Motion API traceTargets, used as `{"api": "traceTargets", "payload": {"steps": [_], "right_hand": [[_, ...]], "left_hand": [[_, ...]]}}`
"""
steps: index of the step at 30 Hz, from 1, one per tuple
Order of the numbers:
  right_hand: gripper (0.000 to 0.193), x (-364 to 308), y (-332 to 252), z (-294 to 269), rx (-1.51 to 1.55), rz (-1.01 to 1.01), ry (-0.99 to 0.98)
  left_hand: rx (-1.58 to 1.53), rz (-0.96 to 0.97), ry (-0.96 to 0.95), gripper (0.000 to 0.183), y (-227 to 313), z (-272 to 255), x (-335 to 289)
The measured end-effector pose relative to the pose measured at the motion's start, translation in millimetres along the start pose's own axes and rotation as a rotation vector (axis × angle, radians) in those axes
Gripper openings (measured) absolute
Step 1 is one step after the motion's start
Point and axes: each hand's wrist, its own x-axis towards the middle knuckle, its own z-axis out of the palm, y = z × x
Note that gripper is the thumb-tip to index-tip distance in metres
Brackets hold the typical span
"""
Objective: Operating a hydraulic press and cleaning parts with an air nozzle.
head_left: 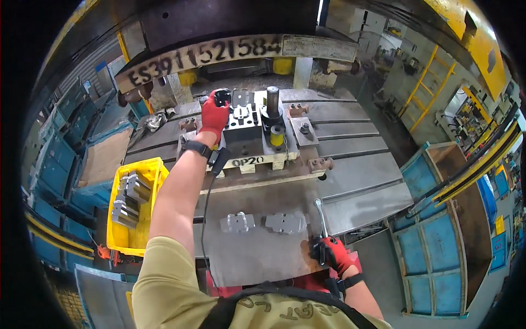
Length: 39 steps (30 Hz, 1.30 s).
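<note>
My left hand (215, 116), in a red glove with black fingertips, reaches to the far left of a press die (244, 137). Its fingers curl at the die's upper left corner, and what they close on is hidden. On the die lies a grey metal part (241, 112), beside a dark guide post (272, 102) with a yellow collar. At the table's near edge my right hand (338, 256), gloved alike, is closed round the lower end of a metal wrench (320, 216). Two formed metal parts, a smaller one (238, 222) and a wider one (285, 223), lie flat between me and the die.
A yellow bin (126, 237) with several grey metal parts stands left of my left forearm. The upper press beam (203, 60) hangs over the die's far side. Bolted clamps (320, 164) hold the die on the slotted table (361, 192). Blue crates (433, 263) stand on the right.
</note>
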Motion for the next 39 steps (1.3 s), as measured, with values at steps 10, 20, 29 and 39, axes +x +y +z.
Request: {"api": "traceTargets", "payload": {"steps": [10,20,29,39], "right_hand": [[0.014,-19.6,-19.6,20.3,-0.162,-0.038,0.098],[0.013,-48.6,-28.9,49.6,-0.024,0.210,-0.002],[0.014,-46.9,-33.2,48.0,-0.023,0.152,-0.043],[0.013,-49.0,-47.6,42.6,-0.129,0.061,-0.058]], "left_hand": [[-0.496,-0.594,-0.305,0.020,33.5,-84.5,-158.3],[-0.415,-0.887,-0.161,0.014,32.4,-95.4,-251.2],[0.337,-0.521,-0.210,0.035,29.7,-82.8,-257.2],[0.427,-0.532,-0.352,0.038,23.3,-84.5,-269.1]]}}
